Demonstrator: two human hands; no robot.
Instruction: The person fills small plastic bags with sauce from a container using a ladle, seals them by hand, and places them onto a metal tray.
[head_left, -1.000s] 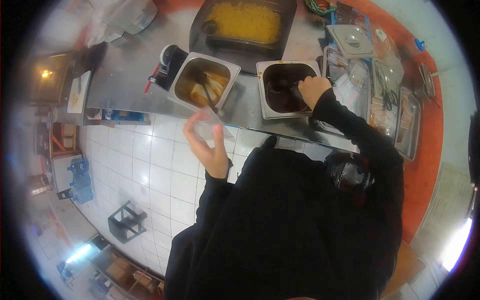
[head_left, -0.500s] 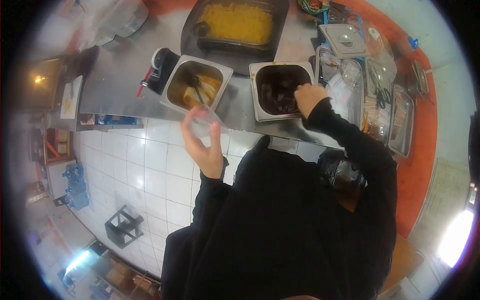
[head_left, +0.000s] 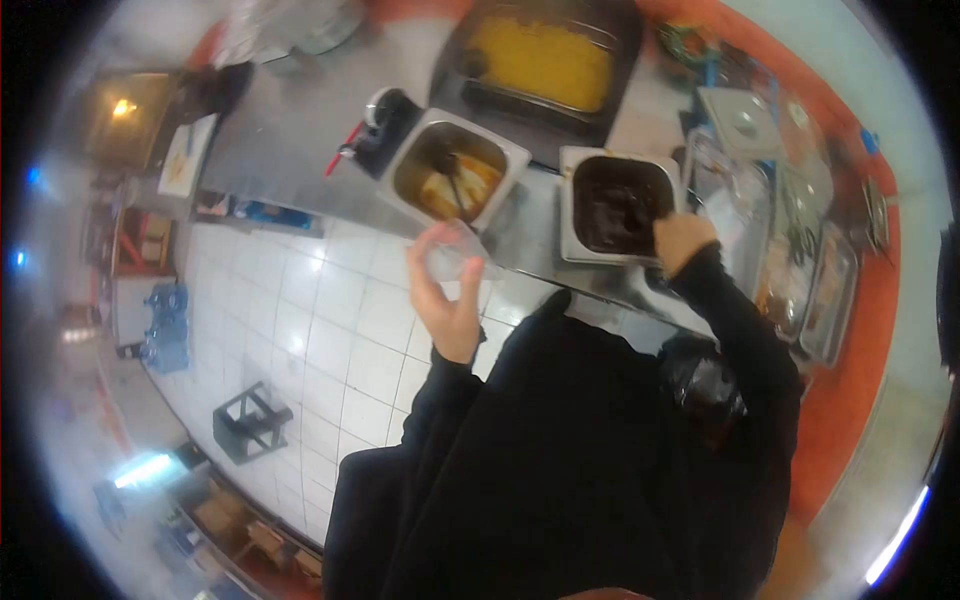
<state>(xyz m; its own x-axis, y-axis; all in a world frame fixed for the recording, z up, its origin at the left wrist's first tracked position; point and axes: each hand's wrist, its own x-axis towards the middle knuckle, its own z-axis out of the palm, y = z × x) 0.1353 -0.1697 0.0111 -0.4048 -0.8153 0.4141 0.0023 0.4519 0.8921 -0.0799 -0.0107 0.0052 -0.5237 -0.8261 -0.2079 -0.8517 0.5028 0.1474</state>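
My left hand point(head_left: 447, 300) holds a small clear plastic bag point(head_left: 455, 252) between thumb and fingers, below the metal container with yellowish food point(head_left: 462, 188). A dark utensil stands in that food. My right hand point(head_left: 682, 240) is closed at the right edge of the second metal container point(head_left: 585, 250), which holds a dark brown sauce point(head_left: 620, 205). What the right fingers grip is hidden. Behind both containers lies a black tray of yellow food point(head_left: 545, 62).
A black dispenser point(head_left: 385, 130) and a red pen-like item stand left of the containers. At right are a metal lid point(head_left: 742, 122), packets, scissors and metal trays point(head_left: 832, 295). A black stool point(head_left: 252, 422) stands on the tiled floor.
The whole view has shifted, so the table and containers appear further right and slightly lower. My left hand still holds the bag, and my right hand remains at the sauce container.
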